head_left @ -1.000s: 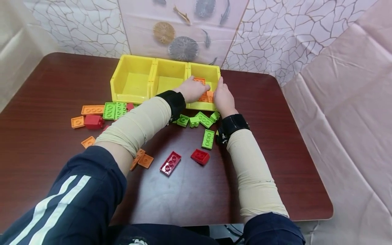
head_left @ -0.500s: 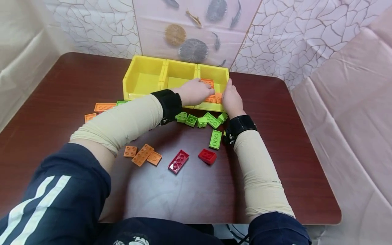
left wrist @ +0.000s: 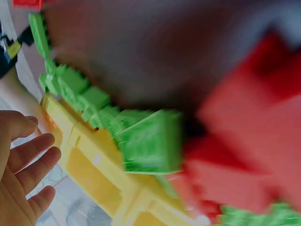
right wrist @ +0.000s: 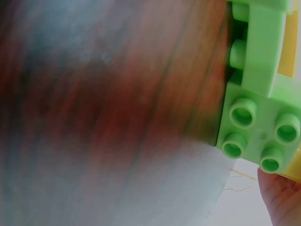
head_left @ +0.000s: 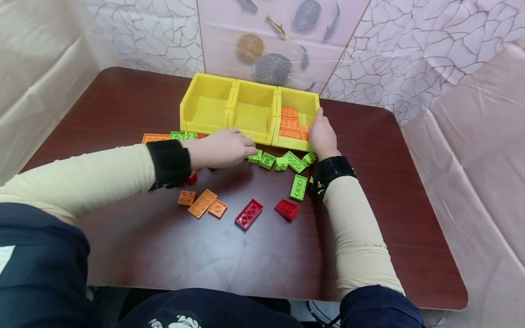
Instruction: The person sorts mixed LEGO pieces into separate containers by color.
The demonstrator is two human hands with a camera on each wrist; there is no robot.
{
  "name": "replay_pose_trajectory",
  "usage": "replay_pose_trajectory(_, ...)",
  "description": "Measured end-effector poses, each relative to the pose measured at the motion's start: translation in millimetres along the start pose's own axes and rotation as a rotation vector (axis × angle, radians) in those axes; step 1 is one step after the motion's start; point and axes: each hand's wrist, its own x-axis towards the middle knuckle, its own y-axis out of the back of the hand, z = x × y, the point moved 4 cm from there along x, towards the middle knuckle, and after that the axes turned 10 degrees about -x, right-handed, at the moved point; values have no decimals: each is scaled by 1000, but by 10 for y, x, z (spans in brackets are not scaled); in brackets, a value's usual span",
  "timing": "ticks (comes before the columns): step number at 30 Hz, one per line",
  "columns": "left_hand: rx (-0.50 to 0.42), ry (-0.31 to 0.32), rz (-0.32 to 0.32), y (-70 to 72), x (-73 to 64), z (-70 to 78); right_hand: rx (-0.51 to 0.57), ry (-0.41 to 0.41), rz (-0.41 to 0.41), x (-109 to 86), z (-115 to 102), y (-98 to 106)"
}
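Note:
My left hand (head_left: 223, 148) hovers just in front of the yellow three-compartment bin (head_left: 257, 136), over the row of bricks. In the left wrist view its fingers (left wrist: 35, 162) are spread and nothing is between them. My right hand (head_left: 323, 136) rests along the right wall of the bin, a finger stretched up to the rim. Several orange bricks (head_left: 289, 117) lie in the right compartment. A green brick (left wrist: 153, 141) and blurred red bricks (left wrist: 244, 136) are close below the left wrist. A green brick (right wrist: 261, 129) is near the right wrist.
Green bricks (head_left: 295, 161) run along the bin's front, and another green brick (head_left: 298, 187) lies nearer. On the front of the table (head_left: 205, 264) are a dark red brick (head_left: 248, 214), a red brick (head_left: 287, 209) and orange bricks (head_left: 203, 203). The left sleeve hides part of the left pile.
My left hand has come out of the right compartment and moved left to the bin's front, leaving orange bricks there. The right hand stays at the bin's side. The head view has shifted.

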Motion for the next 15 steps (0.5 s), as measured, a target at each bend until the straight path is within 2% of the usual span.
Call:
replay_pose_trajectory(6, -17, -36, 20, -108, -541, 163, -9, -1, 0, -8, -18, 25)
replay_pose_trajectory(9, -3, -34, 6, -195, -781, 238, -9, -1, -11, -11, -31, 5)
replay_pose_trajectory(12, 24, -17, -18, -264, -969, 291, -17, 4, -8, -14, -36, -9)
replay_pose_trajectory(15, 55, 12, -34, -325, -1093, 329, -23, 14, 0, -13, -45, -24)
